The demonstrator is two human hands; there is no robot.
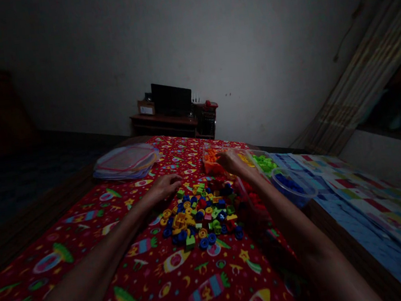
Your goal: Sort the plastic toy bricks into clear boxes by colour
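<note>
A mixed pile of plastic toy building bricks [193, 214] in yellow, blue, green and red lies on the red patterned cloth. Beside the pile's far left edge rests my left hand [165, 186], fingers loosely bent and apart, close to a green brick [180, 193]. My right hand [229, 160] hangs over the container of orange bricks [210, 157], its fingers curled downward. Whatever those fingertips may grip is hidden. Next to it are containers with yellow bricks [245, 160], green bricks [264, 162] and blue bricks [288, 182]. Red bricks [255, 201] sit partly behind my right forearm.
Stacked translucent lids [125, 162] lie at the far left of the cloth [209, 289]. A blue sheet [361, 228] and a patchwork cloth [375, 188] spread to the right. Beyond stands a low desk [163, 121] with a monitor [172, 98]. The room is dim.
</note>
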